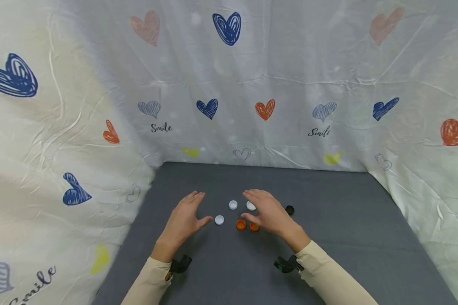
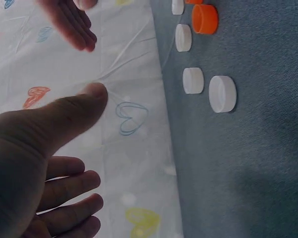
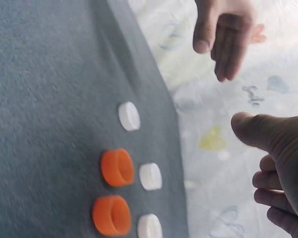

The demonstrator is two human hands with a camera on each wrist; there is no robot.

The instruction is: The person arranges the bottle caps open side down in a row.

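Observation:
Both hands hover over the grey tabletop with palms facing each other and nothing held. The left hand has its fingers extended and its thumb apart, just left of a white bottle cap. Another white cap lies a bit farther back. My right hand is held likewise above the right part of the group, partly covering a white cap and an orange cap. A second orange cap sits beside that one. Right of this hand lies a black cap. Neither hand touches a cap.
The dark grey cloth-covered table extends to both sides. White curtains printed with hearts hang behind it and at the left and right. A black wrist mount is on the left wrist, and another mount on the right.

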